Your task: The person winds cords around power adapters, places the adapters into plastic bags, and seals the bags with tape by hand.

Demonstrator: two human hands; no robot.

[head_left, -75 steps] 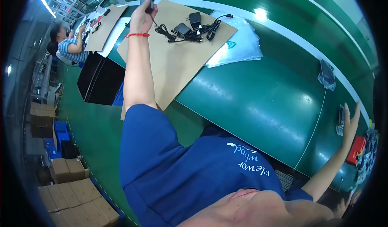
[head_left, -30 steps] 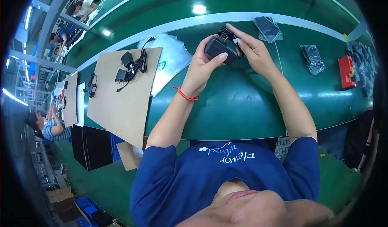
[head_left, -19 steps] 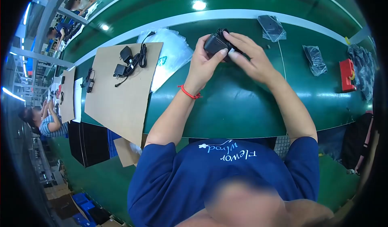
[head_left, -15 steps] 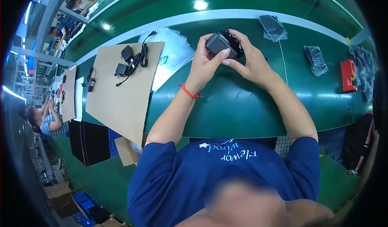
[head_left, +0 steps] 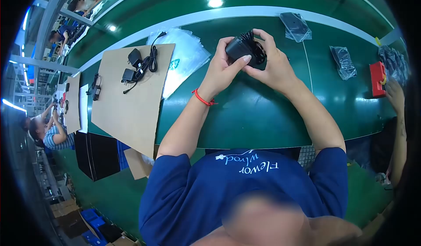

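Above the green table, my left hand (head_left: 222, 69) and my right hand (head_left: 275, 66) grip a black power adapter (head_left: 237, 49) between them. My left fingers wrap its left side, with the thumb across the front. A coiled black cable (head_left: 258, 52) lies against the adapter's right side, held by my right fingers and thumb. To the left, two more black adapters (head_left: 135, 57) with bundled cords lie on a cardboard sheet (head_left: 131, 97). Flat clear plastic bags (head_left: 186, 55) are stacked between the cardboard and my left hand.
Right of my hands lie a bagged black item (head_left: 296, 26) and another bagged item (head_left: 343, 62). A red box-like object (head_left: 377, 79) stands near a pile of dark plastic bags (head_left: 393, 61). A co-worker's hand (head_left: 395, 96) reaches in there. Another adapter (head_left: 96, 92) lies at the cardboard's left edge.
The adapter has turned slightly in my hands, so its face and cable sit at a different angle. At the right, a co-worker's arm has come in beside the red object.
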